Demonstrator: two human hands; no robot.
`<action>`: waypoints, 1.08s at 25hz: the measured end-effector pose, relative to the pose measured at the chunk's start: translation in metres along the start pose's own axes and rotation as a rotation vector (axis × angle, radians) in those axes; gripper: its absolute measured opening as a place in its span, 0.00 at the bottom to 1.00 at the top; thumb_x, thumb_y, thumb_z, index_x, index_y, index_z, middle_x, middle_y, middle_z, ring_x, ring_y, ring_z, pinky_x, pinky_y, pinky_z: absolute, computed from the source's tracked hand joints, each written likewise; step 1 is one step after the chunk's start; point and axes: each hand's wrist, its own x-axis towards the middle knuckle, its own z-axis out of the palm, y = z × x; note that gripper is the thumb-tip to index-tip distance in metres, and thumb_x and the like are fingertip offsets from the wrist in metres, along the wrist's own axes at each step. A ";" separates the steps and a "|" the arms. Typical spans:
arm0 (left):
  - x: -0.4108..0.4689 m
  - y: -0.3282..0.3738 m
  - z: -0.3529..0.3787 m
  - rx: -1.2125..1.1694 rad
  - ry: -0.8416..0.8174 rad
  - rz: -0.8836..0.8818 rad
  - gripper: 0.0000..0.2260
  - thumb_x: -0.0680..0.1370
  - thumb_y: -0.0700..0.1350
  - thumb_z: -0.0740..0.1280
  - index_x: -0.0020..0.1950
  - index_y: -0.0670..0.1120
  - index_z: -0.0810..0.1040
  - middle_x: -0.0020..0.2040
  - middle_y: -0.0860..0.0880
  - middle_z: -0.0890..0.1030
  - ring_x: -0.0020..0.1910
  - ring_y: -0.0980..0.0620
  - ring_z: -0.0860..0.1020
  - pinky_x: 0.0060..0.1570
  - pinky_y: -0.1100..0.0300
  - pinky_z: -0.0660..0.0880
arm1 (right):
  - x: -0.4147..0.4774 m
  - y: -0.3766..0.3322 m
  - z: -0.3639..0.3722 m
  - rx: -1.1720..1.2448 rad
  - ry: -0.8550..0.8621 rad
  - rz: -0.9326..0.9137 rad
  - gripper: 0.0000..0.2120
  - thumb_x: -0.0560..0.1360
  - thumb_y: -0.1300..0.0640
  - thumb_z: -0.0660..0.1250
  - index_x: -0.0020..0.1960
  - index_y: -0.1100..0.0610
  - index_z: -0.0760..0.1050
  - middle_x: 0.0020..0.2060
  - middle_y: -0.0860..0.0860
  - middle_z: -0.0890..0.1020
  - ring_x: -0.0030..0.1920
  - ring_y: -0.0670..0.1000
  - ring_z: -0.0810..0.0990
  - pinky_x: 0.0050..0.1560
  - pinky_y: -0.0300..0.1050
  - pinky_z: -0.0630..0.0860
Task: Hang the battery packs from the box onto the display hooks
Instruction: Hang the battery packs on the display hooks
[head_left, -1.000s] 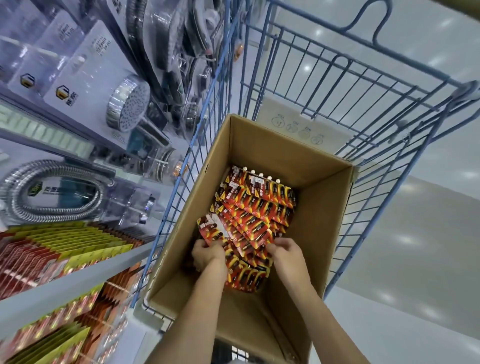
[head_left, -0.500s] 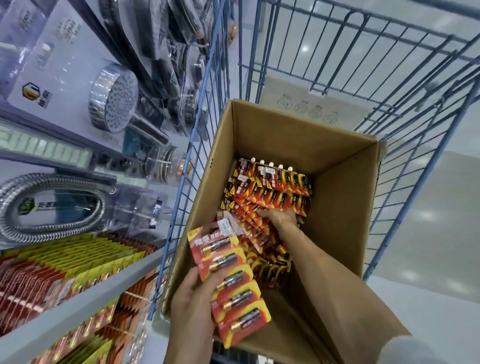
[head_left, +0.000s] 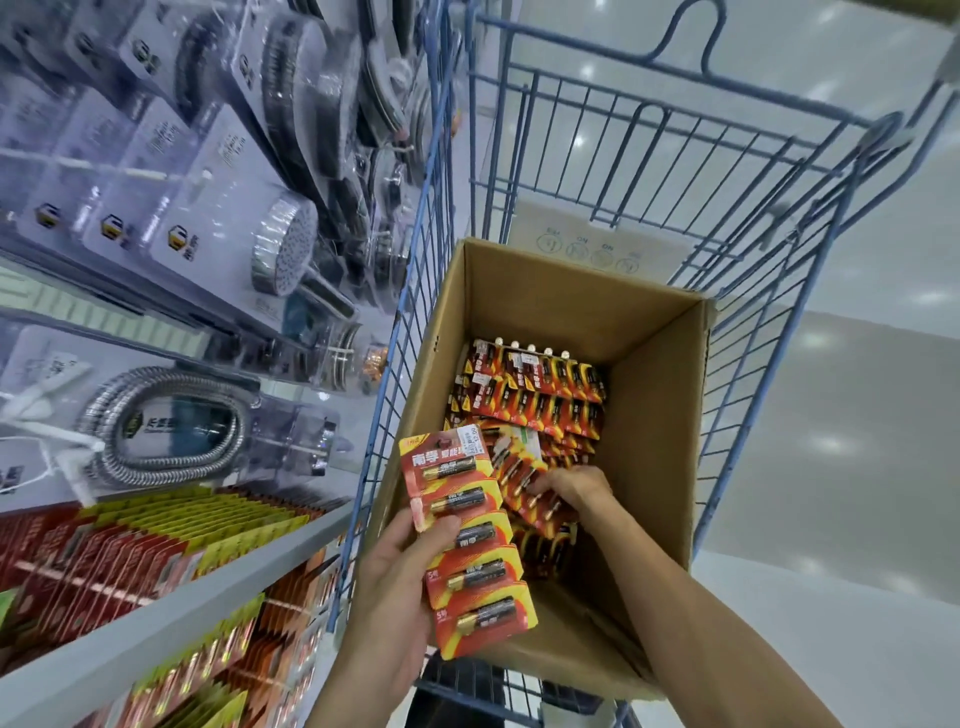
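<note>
An open cardboard box (head_left: 654, 415) sits in a blue wire cart and holds several red-and-yellow battery packs (head_left: 535, 384) in rows. My left hand (head_left: 400, 587) grips a fanned stack of battery packs (head_left: 467, 540) above the box's near left corner, thumb across their front. My right hand (head_left: 569, 491) reaches down into the box, fingers curled on loose packs (head_left: 524, 478) in the pile. Battery packs hang in rows on the display (head_left: 156, 540) at lower left; the hooks themselves are hidden by the packs.
The blue wire cart (head_left: 675, 171) surrounds the box and stands tight against the shelving. Packaged shower heads (head_left: 283, 249) and a coiled metal hose (head_left: 166, 421) hang above the battery display. A grey shelf rail (head_left: 171, 613) crosses below. Pale floor (head_left: 857, 467) lies to the right.
My left hand lifted a stack of packs out of the box and now holds it a little higher. My right hand drew back from the far rows to the near pile.
</note>
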 end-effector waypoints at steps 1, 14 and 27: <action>-0.003 0.002 -0.002 0.015 -0.025 0.012 0.15 0.76 0.39 0.72 0.63 0.46 0.82 0.55 0.40 0.87 0.51 0.38 0.87 0.51 0.42 0.84 | -0.009 0.003 -0.002 0.043 -0.026 -0.006 0.43 0.52 0.54 0.86 0.64 0.59 0.76 0.56 0.55 0.83 0.56 0.58 0.83 0.59 0.55 0.81; -0.096 -0.021 -0.029 -0.117 -0.082 0.307 0.17 0.77 0.44 0.70 0.67 0.46 0.81 0.59 0.38 0.85 0.55 0.36 0.85 0.59 0.38 0.79 | -0.242 0.070 -0.072 0.414 -0.586 -0.587 0.34 0.70 0.70 0.77 0.72 0.56 0.70 0.61 0.62 0.83 0.62 0.64 0.82 0.64 0.65 0.78; -0.289 -0.165 -0.087 -0.467 0.234 0.783 0.14 0.83 0.50 0.62 0.63 0.46 0.82 0.56 0.41 0.87 0.52 0.40 0.87 0.55 0.42 0.81 | -0.391 0.164 -0.055 -0.028 -0.746 -1.017 0.19 0.80 0.43 0.65 0.64 0.54 0.78 0.55 0.56 0.86 0.56 0.59 0.86 0.60 0.60 0.80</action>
